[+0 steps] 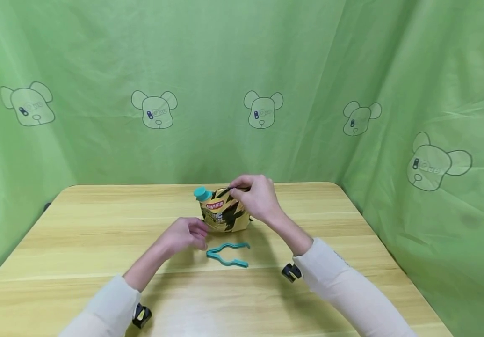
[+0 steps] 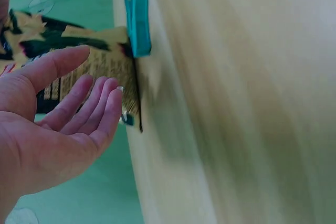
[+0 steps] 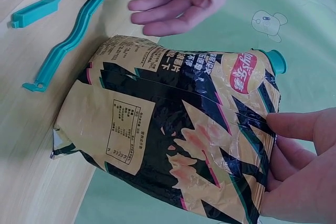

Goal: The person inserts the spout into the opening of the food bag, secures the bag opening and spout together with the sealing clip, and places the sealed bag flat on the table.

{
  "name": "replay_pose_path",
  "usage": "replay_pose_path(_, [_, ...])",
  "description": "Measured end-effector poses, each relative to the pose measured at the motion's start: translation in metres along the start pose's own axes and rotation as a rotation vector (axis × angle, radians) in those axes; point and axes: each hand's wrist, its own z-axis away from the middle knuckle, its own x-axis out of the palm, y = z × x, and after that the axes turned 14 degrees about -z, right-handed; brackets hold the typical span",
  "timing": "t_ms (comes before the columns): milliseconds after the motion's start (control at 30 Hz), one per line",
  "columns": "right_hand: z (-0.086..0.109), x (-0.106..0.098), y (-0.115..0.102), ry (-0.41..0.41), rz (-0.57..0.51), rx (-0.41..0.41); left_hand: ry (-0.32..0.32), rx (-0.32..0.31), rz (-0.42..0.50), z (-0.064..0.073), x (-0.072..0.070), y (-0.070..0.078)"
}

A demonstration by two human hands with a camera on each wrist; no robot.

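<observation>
In the head view, a green curtain [image 1: 208,150] bearing outlined bear heads [image 1: 262,113] from ten o'clock through twelve to three hangs behind the pale wood-grained surface [image 1: 330,224] at six o'clock.

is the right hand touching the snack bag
Touching: the right wrist view shows the right hand pinching the snack bag along its top edge.

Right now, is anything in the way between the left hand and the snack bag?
Nothing visible stands between the left hand and the snack bag. The teal clip lies open on the table on the bag's near side, outside that gap, and the right hand pinches the bag's top.
</observation>
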Motion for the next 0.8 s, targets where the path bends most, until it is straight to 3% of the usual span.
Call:
replay_pose_path(367, [-0.001,0.001,0.0,-0.002,0.006,0.001,-0.011,-0.02,-0.041,-0.007,0.033,0.002])
replay_pose_path(800, [-0.001,0.0,0.001,-0.003,0.004,-0.001,-0.026,-0.054,-0.156,-0.008,0.044,0.004])
